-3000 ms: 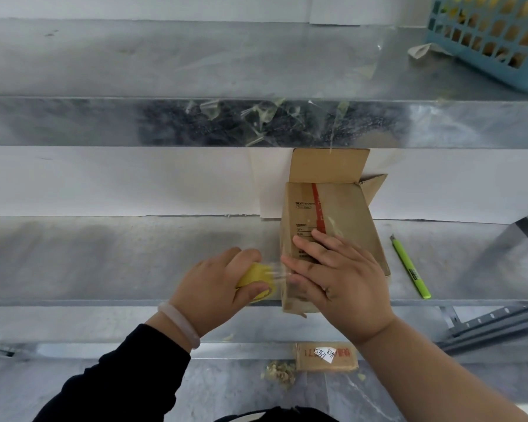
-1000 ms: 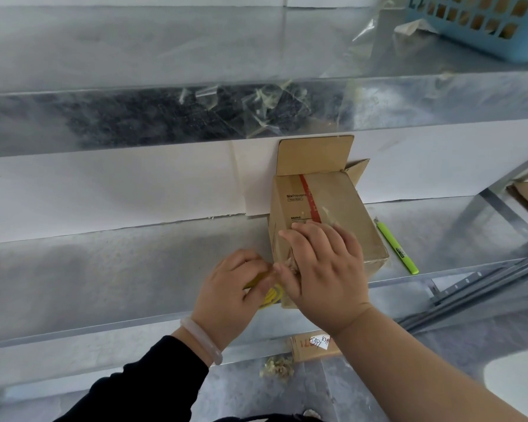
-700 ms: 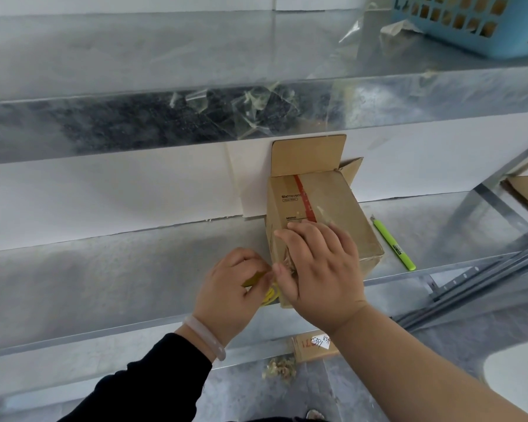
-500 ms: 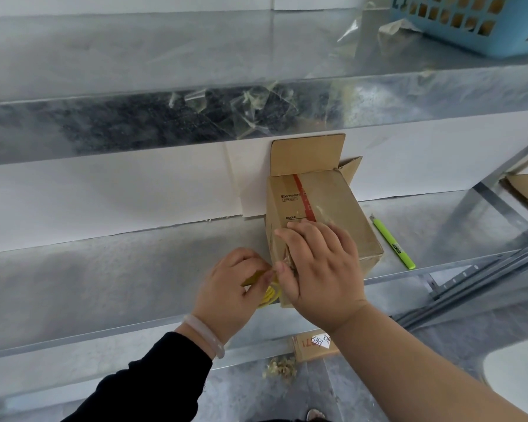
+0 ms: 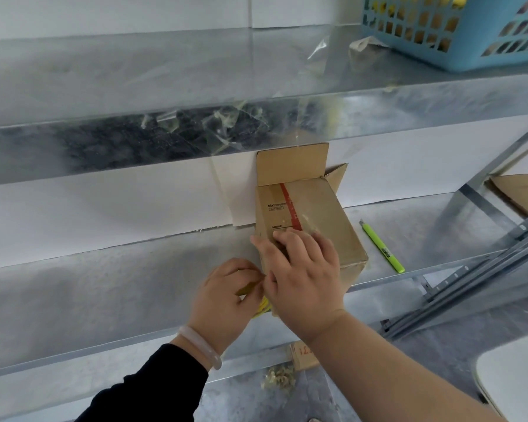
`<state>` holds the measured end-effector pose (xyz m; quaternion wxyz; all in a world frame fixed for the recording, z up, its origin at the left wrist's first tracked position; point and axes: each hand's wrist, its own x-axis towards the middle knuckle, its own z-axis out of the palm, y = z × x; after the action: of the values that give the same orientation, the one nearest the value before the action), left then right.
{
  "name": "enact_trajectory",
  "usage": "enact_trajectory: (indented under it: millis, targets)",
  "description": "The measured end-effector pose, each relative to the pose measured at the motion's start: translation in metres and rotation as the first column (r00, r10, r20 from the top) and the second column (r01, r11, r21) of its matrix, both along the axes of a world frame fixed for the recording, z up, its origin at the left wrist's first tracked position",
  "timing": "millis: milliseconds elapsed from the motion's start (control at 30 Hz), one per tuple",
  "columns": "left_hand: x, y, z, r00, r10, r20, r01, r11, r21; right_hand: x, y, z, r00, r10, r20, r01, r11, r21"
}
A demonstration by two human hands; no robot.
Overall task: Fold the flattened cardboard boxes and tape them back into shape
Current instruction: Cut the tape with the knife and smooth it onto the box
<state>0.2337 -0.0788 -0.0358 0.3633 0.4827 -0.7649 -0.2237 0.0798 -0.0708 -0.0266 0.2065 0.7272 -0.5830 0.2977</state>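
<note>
Pinned down firmly!
The cardboard box (image 5: 313,229) is pressed by the flat right hand (image 5: 301,277); a yellow tape roll (image 5: 262,306) is clutched in the left hand (image 5: 226,298).

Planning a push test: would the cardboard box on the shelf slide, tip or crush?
Cardboard box probably light: its far flaps stand open, likely empty. Should slide readily on the smooth metal shelf. Thin walls may dent.
</note>
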Motion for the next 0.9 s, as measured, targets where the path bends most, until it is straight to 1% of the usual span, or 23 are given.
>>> enact_trajectory:
  millis: [100, 200, 300, 367, 400, 433, 467, 500, 533, 567, 600, 633, 667, 700, 733, 800, 833, 867, 900]
  targets:
    - [-0.001, -0.002, 0.001, 1.0, -0.03, -0.004, 0.03, 1.0, -0.005, -0.001, 0.004, 0.002, 1.0, -0.009, -0.004, 0.009, 0.998, 0.066]
    - [-0.002, -0.002, 0.003, 0.999, -0.028, 0.019, 0.028, 1.0, 0.011, 0.004, 0.006, 0.007, 0.999, -0.035, -0.036, 0.041, 0.984, 0.176]
    - [-0.002, -0.002, 0.005, 0.999, -0.009, 0.032, 0.007, 0.999, 0.052, 0.003, 0.004, 0.017, 0.999, 0.002, 0.038, -0.01, 0.974, 0.225]
    - [-0.001, -0.003, 0.006, 0.999, -0.002, 0.051, -0.001, 0.998, 0.069, -0.007, 0.007, 0.02, 0.986, 0.123, 0.117, -0.142, 0.974, 0.177]
    - [-0.001, -0.003, 0.006, 0.998, -0.002, 0.062, -0.002, 0.998, 0.062, -0.015, 0.009, 0.021, 0.96, 0.21, 0.186, -0.233, 0.966, 0.11]
    - [-0.001, -0.004, 0.005, 0.997, 0.003, 0.074, -0.006, 0.999, 0.046, -0.024, 0.013, 0.02, 0.92, 0.293, 0.26, -0.306, 0.952, 0.011]
    - [-0.002, -0.004, 0.004, 0.996, 0.014, 0.084, -0.017, 0.999, 0.035, -0.037, 0.017, 0.018, 0.887, 0.339, 0.314, -0.326, 0.941, -0.095]
    - [-0.002, -0.005, 0.003, 0.995, 0.028, 0.091, -0.031, 0.999, 0.033, -0.051, 0.019, 0.015, 0.875, 0.329, 0.357, -0.282, 0.943, -0.176]
    - [-0.002, -0.004, 0.003, 0.994, 0.039, 0.098, -0.043, 0.998, 0.038, -0.069, 0.019, 0.01, 0.873, 0.258, 0.413, -0.186, 0.961, -0.206]
    - [-0.002, -0.004, 0.002, 0.993, 0.047, 0.107, -0.051, 0.998, 0.041, -0.087, 0.015, 0.005, 0.86, 0.127, 0.495, -0.054, 0.986, -0.159]
    - [-0.002, -0.003, 0.002, 0.992, 0.052, 0.119, -0.057, 0.997, 0.045, -0.106, 0.009, 0.0, 0.817, -0.057, 0.574, 0.078, 0.997, -0.013]
    - [-0.001, -0.003, 0.002, 0.99, 0.056, 0.13, -0.063, 0.997, 0.051, -0.125, 0.0, -0.008, 0.756, -0.256, 0.602, 0.169, 0.965, 0.199]
    - [-0.001, -0.002, 0.002, 0.988, 0.064, 0.139, -0.074, 0.995, 0.061, -0.144, -0.011, -0.018, 0.715, -0.427, 0.554, 0.209, 0.886, 0.413]
    - [0.0, -0.002, 0.002, 0.987, 0.073, 0.143, -0.083, 0.994, 0.066, -0.161, -0.022, -0.03, 0.706, -0.543, 0.455, 0.222, 0.78, 0.585]
    - [0.0, -0.001, 0.003, 0.987, 0.08, 0.143, -0.09, 0.994, 0.068, -0.175, -0.032, -0.041, 0.722, -0.599, 0.347, 0.226, 0.678, 0.7]
    - [-0.001, 0.001, 0.003, 0.987, 0.096, 0.132, -0.107, 0.991, 0.081, -0.195, -0.048, -0.062, 0.779, -0.611, 0.141, 0.267, 0.527, 0.807]
    - [-0.001, 0.002, 0.003, 0.987, 0.104, 0.125, -0.115, 0.989, 0.089, -0.2, -0.053, -0.07, 0.8, -0.598, 0.047, 0.307, 0.476, 0.824]
    - [-0.001, 0.004, 0.003, 0.986, 0.11, 0.122, -0.122, 0.988, 0.097, -0.203, -0.056, -0.077, 0.815, -0.579, -0.039, 0.358, 0.449, 0.819]
    - [-0.001, 0.005, 0.004, 0.986, 0.114, 0.121, -0.126, 0.987, 0.099, -0.204, -0.058, -0.082, 0.819, -0.562, -0.111, 0.412, 0.443, 0.796]
